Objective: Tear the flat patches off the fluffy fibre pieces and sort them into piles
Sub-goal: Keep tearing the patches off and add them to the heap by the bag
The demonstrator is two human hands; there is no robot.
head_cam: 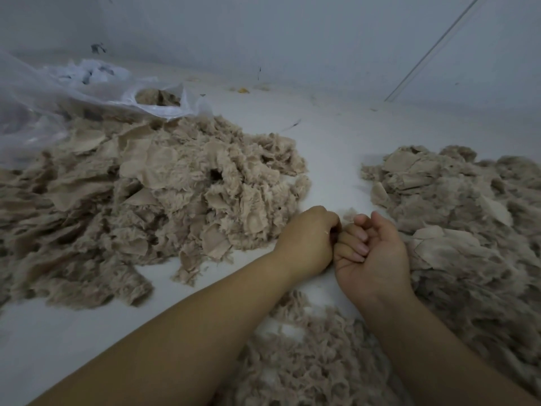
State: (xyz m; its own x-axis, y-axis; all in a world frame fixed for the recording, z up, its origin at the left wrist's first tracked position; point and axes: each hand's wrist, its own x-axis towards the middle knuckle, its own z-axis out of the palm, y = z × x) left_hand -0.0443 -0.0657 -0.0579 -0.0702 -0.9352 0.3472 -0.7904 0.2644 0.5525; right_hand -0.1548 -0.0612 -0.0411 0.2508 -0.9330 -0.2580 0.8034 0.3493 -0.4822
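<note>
My left hand (307, 238) and my right hand (374, 253) meet knuckle to knuckle over the white floor, both with curled fingers. A small beige fibre piece (349, 214) pokes up between them, and both hands seem to pinch it; most of it is hidden by the fingers. A big pile of fluffy pieces with flat patches (164, 197) lies to the left. A second pile with flat patches (468, 218) lies to the right, touching my right hand. A heap of loose fluff (310, 361) lies under my forearms.
A clear plastic bag (73, 92) at the back left holds more beige fibre in its mouth. A grey wall (292, 33) runs along the back. Bare white floor (330, 159) shows between the two piles and at the front left.
</note>
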